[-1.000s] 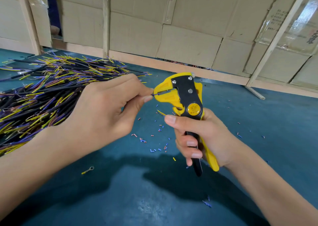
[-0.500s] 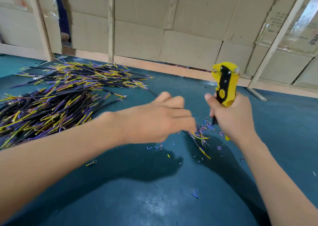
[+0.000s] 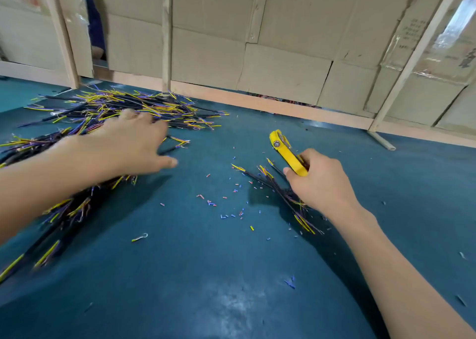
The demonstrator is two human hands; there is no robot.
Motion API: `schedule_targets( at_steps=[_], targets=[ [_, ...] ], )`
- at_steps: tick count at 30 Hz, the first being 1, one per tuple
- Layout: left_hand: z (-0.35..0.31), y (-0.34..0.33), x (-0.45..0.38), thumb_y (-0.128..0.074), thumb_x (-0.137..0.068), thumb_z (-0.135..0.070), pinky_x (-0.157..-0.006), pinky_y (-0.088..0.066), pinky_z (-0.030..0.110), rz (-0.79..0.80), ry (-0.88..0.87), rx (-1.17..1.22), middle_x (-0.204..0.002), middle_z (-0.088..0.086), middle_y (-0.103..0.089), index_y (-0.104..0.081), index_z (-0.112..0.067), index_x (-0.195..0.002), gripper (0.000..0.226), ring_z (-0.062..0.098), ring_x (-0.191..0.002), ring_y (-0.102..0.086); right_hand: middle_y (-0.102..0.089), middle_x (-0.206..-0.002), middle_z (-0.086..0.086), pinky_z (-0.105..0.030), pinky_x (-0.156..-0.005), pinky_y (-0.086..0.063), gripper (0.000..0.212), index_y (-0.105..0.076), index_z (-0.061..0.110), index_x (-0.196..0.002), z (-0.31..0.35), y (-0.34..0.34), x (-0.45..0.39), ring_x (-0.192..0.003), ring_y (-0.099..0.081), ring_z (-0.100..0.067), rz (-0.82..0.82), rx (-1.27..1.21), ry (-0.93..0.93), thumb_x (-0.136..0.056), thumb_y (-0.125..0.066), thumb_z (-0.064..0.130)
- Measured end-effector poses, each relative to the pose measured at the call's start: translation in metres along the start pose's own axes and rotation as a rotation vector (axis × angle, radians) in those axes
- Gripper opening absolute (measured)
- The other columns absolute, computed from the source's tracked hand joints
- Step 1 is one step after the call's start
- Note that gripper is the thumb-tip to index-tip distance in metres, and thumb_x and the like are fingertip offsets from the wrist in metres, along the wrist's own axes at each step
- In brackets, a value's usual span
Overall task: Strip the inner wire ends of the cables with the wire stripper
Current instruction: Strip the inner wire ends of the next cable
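Note:
A big pile of black cables with yellow and purple inner wires covers the left of the blue table. My left hand hovers over this pile with its fingers spread and holds nothing. My right hand grips the yellow wire stripper, whose head points up and to the left. A small bunch of cables lies on the table just under and left of my right hand.
Small cut bits of blue, red and yellow insulation litter the blue table. A lone yellow wire with a ring terminal lies near the front. A cardboard wall with wooden posts closes the far edge.
My left hand let go of the stripped cable at the small bunch on the right and swung left over the big pile. My right hand lowered the stripper toward the table.

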State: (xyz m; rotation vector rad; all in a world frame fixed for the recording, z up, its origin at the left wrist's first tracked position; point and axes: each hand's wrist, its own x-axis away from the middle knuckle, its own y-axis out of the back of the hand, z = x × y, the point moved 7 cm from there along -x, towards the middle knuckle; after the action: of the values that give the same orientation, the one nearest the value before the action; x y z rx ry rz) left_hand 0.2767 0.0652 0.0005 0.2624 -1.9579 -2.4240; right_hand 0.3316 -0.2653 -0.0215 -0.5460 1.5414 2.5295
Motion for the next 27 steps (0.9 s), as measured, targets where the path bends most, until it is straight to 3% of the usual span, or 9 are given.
schedule_targets(
  at_steps=[2,3,7,12,14,16,18,21,27],
  targets=[
    [0.019,-0.02,0.006,-0.048,-0.085,-0.077,-0.101,-0.04,0.049,0.251,0.156,-0.082,-0.135,0.009,-0.042,-0.056,-0.026,-0.12,0.062,0.039,-0.132,-0.034,-0.061,-0.072,0.003,-0.034,-0.057,-0.04,0.022,-0.05,0.029,-0.082,0.004,0.002,0.001,-0.07,-0.058,-0.025,-0.034,-0.044,0.001,-0.09,-0.066,0.041],
    [0.018,-0.022,0.006,-0.048,-0.09,-0.071,-0.102,-0.038,0.049,0.234,0.152,-0.072,-0.135,0.009,-0.041,-0.057,-0.025,-0.118,0.054,0.038,-0.132,-0.033,-0.06,-0.07,0.005,-0.033,-0.054,-0.037,0.024,-0.047,0.03,-0.079,0.005,0.003,0.002,-0.067,-0.057,-0.021,-0.052,-0.056,0.002,-0.09,-0.066,0.04],
    [0.003,-0.013,0.001,-0.054,-0.094,-0.031,-0.101,-0.034,0.045,0.023,0.128,-0.047,-0.125,0.009,-0.049,-0.06,-0.023,-0.116,0.024,0.034,-0.123,-0.039,-0.058,-0.065,0.007,-0.028,-0.051,-0.034,0.028,-0.043,0.033,-0.075,0.011,0.007,0.008,-0.063,-0.053,-0.011,-0.1,-0.082,0.014,-0.091,-0.066,0.035],
    [-0.022,0.023,0.009,-0.062,-0.089,-0.014,-0.084,-0.042,0.046,-0.391,0.002,0.0,-0.109,0.018,-0.058,-0.058,-0.007,-0.11,0.022,0.041,-0.104,-0.056,-0.057,-0.063,0.01,-0.032,-0.055,-0.041,0.018,-0.052,0.031,-0.087,0.019,0.015,0.012,-0.061,-0.056,-0.015,-0.2,-0.208,0.067,-0.092,-0.069,0.03],
    [-0.039,0.034,0.021,-0.059,-0.093,-0.008,-0.076,-0.043,0.047,-0.539,-0.116,0.175,-0.101,0.019,-0.059,-0.058,-0.004,-0.107,0.014,0.042,-0.092,-0.06,-0.055,-0.059,0.011,-0.021,-0.054,-0.039,0.021,-0.052,0.029,-0.084,0.022,0.02,0.016,-0.058,-0.055,-0.008,-0.246,-0.277,0.081,-0.091,-0.072,0.027],
    [-0.055,0.041,0.038,-0.055,-0.098,-0.007,-0.071,-0.047,0.047,-0.656,-0.249,0.355,-0.098,0.018,-0.061,-0.06,-0.002,-0.107,0.012,0.042,-0.085,-0.062,-0.056,-0.055,0.008,-0.013,-0.054,-0.039,0.024,-0.054,0.027,-0.077,0.025,0.02,0.017,-0.053,-0.053,-0.005,-0.247,-0.446,0.049,-0.091,-0.073,0.024],
    [-0.069,0.043,0.056,-0.055,-0.099,-0.005,-0.065,-0.051,0.044,-0.724,-0.378,0.429,-0.094,0.016,-0.062,-0.062,0.001,-0.107,0.012,0.039,-0.078,-0.063,-0.061,-0.056,0.004,-0.022,-0.058,-0.048,0.021,-0.063,0.02,-0.076,0.03,0.015,0.016,-0.052,-0.057,-0.011,-0.145,-0.817,-0.026,-0.093,-0.073,0.016],
    [-0.079,0.039,0.069,-0.046,-0.102,-0.01,-0.059,-0.052,0.041,-0.655,-0.49,0.614,-0.088,0.002,-0.06,-0.06,-0.003,-0.108,0.016,0.032,-0.068,-0.06,-0.065,-0.072,-0.012,-0.036,-0.056,-0.049,0.007,-0.069,-0.002,-0.09,0.047,0.006,0.019,-0.06,-0.057,-0.025,0.121,-1.376,-0.045,-0.092,-0.07,0.005],
    [-0.082,0.034,0.071,-0.037,-0.103,-0.018,-0.063,-0.052,0.034,-0.489,-0.704,0.71,-0.087,-0.018,-0.053,-0.058,-0.01,-0.116,0.026,0.017,-0.065,-0.059,-0.069,-0.088,-0.02,-0.038,-0.059,-0.047,0.019,-0.072,-0.007,-0.096,0.067,0.009,0.029,-0.062,-0.054,-0.024,0.271,-1.504,0.127,-0.079,-0.065,-0.005]
  ],
)
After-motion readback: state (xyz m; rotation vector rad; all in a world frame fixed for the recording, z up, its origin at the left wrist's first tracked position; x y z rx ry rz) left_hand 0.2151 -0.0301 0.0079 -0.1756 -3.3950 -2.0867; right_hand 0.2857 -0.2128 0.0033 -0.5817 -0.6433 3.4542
